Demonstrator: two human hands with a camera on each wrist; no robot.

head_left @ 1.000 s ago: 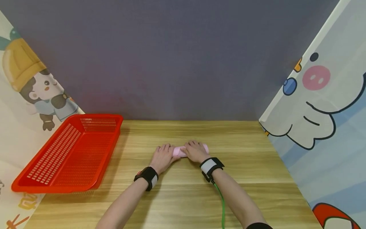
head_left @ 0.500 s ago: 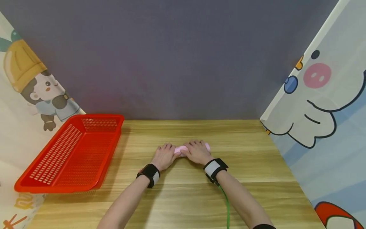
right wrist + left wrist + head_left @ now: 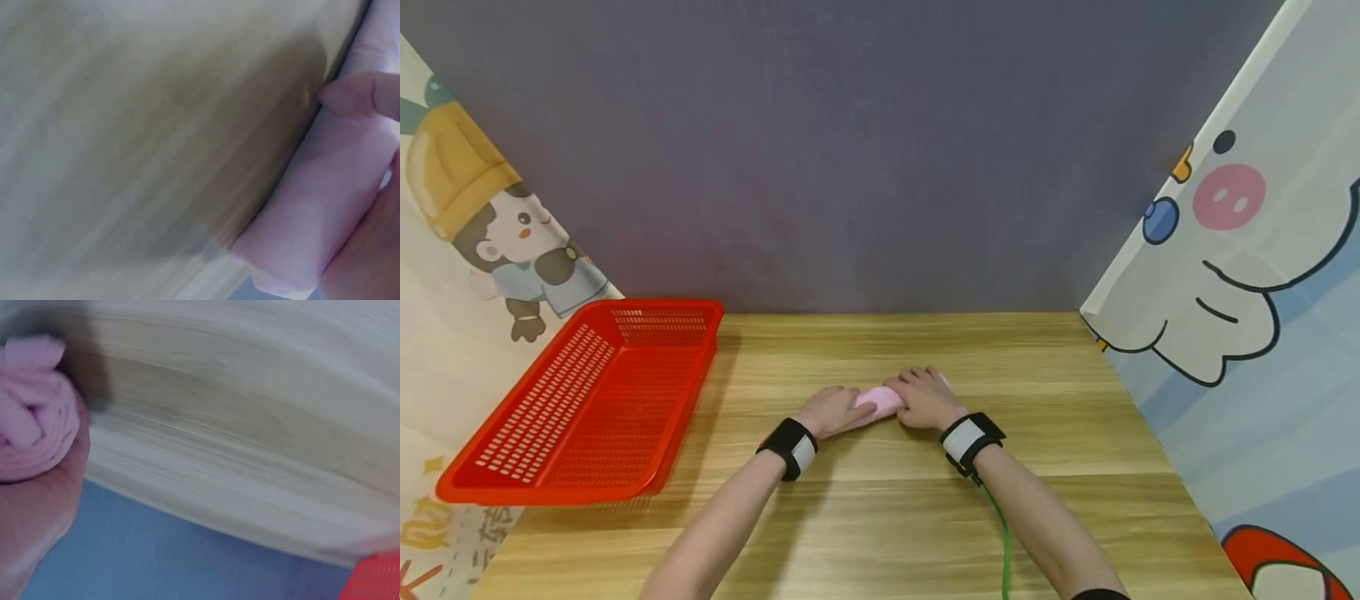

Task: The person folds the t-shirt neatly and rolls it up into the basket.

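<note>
A pink cloth (image 3: 880,402), rolled into a tube, lies slantwise between my hands over the wooden table. My left hand (image 3: 831,412) grips its left part, thumb along the near side. The left wrist view looks onto the layered, spiral end of the rolled cloth (image 3: 47,440), with the hand curled round it. Toward the other end, my right hand (image 3: 927,400) holds the roll from above. In the right wrist view a digit (image 3: 353,97) bends over the cloth and the rest of the hand lies along its other side. Both hands hide parts of the roll.
A red plastic basket (image 3: 696,398) with slotted walls stands at the left of the wooden table (image 3: 880,533). A grey panel (image 3: 880,167) rises behind, with printed cartoon sheets on both sides. A green cable (image 3: 1004,542) runs from the right wristband toward the near edge.
My left hand has turned so its fingers point more to the right, and the roll's left part now slants toward me. My right hand has shifted slightly right, still holding the cloth.
</note>
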